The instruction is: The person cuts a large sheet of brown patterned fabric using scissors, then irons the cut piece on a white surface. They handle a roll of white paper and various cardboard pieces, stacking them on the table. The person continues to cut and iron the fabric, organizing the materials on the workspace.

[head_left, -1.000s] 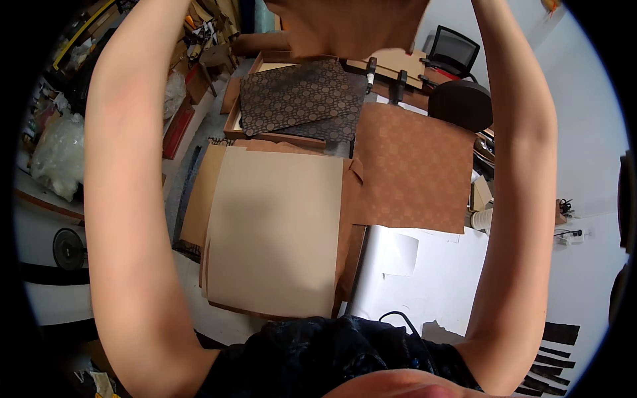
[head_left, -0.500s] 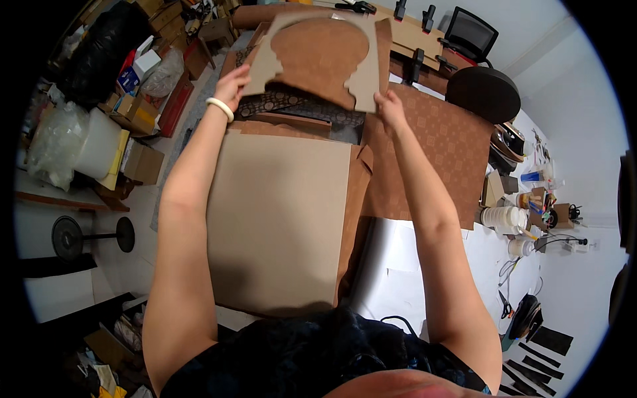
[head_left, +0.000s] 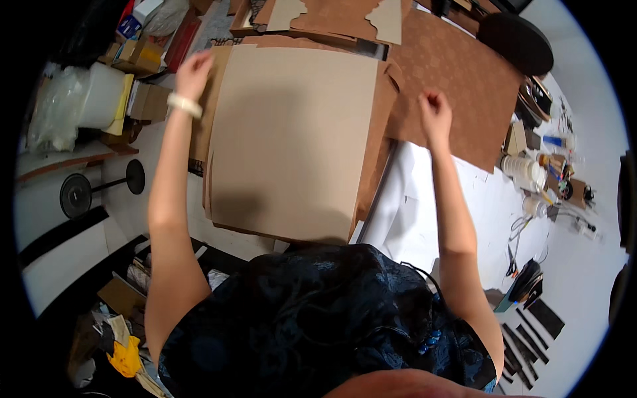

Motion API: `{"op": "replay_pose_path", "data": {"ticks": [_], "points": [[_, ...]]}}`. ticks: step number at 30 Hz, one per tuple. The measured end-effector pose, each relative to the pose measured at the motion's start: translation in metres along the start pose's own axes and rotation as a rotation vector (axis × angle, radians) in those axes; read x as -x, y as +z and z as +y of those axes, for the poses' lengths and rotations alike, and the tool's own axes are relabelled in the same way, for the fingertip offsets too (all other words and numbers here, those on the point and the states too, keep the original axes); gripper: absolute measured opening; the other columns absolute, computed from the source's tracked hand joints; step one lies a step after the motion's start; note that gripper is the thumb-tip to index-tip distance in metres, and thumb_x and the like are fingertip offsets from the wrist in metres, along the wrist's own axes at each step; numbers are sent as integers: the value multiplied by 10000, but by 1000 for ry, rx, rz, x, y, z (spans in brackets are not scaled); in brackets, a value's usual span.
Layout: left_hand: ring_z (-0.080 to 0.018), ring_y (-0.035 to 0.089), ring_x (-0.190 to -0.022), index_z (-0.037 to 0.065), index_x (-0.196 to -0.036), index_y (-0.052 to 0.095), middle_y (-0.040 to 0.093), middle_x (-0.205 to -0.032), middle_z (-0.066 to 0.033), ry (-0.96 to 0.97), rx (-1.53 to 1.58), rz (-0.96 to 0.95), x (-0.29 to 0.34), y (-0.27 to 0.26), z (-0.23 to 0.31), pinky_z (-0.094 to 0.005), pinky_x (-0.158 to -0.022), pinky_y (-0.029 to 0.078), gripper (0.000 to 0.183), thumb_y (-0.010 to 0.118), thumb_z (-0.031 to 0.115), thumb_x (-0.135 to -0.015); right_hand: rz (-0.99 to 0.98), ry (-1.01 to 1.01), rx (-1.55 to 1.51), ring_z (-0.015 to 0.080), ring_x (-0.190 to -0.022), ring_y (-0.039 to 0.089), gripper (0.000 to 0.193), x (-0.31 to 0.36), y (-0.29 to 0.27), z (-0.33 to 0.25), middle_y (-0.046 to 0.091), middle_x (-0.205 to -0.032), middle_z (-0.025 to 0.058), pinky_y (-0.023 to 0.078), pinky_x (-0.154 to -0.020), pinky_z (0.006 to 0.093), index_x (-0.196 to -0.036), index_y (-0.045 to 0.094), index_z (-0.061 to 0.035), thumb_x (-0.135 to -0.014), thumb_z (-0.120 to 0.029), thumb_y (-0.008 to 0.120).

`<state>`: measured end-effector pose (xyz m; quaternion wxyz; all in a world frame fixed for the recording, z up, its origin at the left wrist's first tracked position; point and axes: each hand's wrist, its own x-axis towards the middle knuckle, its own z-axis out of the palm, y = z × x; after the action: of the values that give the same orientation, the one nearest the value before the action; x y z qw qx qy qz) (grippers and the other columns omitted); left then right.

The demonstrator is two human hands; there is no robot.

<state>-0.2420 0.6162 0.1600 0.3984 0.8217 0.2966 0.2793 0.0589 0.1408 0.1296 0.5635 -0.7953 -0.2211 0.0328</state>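
A large beige board (head_left: 292,139) lies flat in front of me, over brown patterned sheet material (head_left: 385,132) that shows along its right side. My left hand (head_left: 194,74) is beside the board's far left corner, slightly blurred, fingers loosely bent and holding nothing visible. To the right of the board, above a wide brown patterned sheet (head_left: 464,86), my right hand (head_left: 436,116) hangs with fingers curled loosely, a gap by the thumb and nothing in it. The beige cut-out template (head_left: 388,23) lies beyond the board, its far part out of view.
White paper (head_left: 424,192) covers the surface at right, with a white roll (head_left: 383,205) beside the board. Tubs (head_left: 524,171), cables and scissors (head_left: 511,262) line the right side. A round black seat (head_left: 516,43) stands far right. Boxes (head_left: 141,56) and plastic bags crowd the left.
Both hands have let go of the cut-out template, which now lies past the board. They have drawn back and apart toward me. The view has shifted, so the board appears higher.
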Motion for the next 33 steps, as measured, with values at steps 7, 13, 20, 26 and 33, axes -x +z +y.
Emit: {"op": "replay_pose_path", "data": {"ticks": [7,13,20,26,33], "points": [[-126,579,-816,20,-1030,662,618,-918,-44,-339,-201,87,261,-16,45,-264,-758,498,255,747,168,-840,-228,261,8,94,-628,546,204,215,8,-95,594,-679,28,447,-570,242,-914,637,-4,-868,-186,717],[-212,587,-949,11,-1068,643,577,-1054,-109,-129,-472,74,299,-10,56,-322,-849,498,328,765,173,-810,-332,272,210,107,-596,530,348,249,19,-109,569,-660,19,454,-556,260,-854,566,3,-790,-241,806],[-212,597,-903,58,-1075,646,574,-1041,-107,-225,-372,97,306,-12,49,-323,-814,519,363,791,209,-779,-347,573,-333,63,-623,503,192,246,17,-72,583,-723,-21,426,-557,211,-910,606,-5,-822,-85,757],[-187,604,-772,42,-1082,625,575,-1018,-103,-297,-304,42,335,-17,57,-314,-752,531,389,789,222,-779,-187,487,-145,85,-674,527,152,272,-7,-82,597,-768,-6,438,-632,213,-948,605,-30,-856,-95,709],[-258,669,-744,5,-968,639,704,-816,-142,-436,-196,-97,335,-21,60,-397,-694,520,284,752,198,-794,-10,520,-405,64,-703,498,161,303,-35,-85,619,-764,3,408,-667,221,-1115,507,-58,-986,-144,552]]}}
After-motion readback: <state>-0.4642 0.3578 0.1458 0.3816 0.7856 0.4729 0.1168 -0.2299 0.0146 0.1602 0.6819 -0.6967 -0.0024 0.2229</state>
